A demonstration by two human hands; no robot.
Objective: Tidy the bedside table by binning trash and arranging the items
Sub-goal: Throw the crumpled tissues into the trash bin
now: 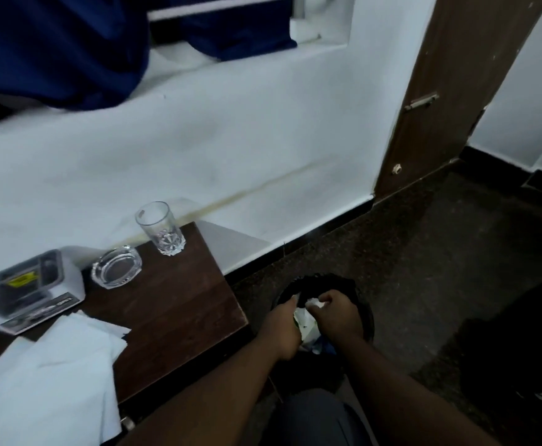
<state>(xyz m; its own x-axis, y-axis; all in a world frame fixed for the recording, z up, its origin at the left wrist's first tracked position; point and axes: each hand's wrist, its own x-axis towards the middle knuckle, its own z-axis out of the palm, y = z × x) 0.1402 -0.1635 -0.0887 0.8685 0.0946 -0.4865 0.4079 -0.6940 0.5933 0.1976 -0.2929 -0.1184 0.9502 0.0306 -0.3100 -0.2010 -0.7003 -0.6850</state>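
Observation:
Both of my hands are over a black bin (298, 282) on the floor, right of the dark wooden bedside table (173, 304). My left hand (280, 326) and my right hand (335, 312) are closed on crumpled white trash (305, 315) held between them above the bin's mouth. More scraps lie inside the bin beneath. On the table stand an empty drinking glass (160, 228) at the back corner, a clear glass ashtray (116, 266), a white box with a grey device (28, 289) at the left, and white paper tissues (54, 375) at the front left.
A white wall with a black skirting runs behind the table. A brown door (450, 91) stands at the right. Blue curtains (54, 49) hang at the top left. The floor (440, 252) is dark speckled stone. My knee (311, 420) shows at the bottom edge.

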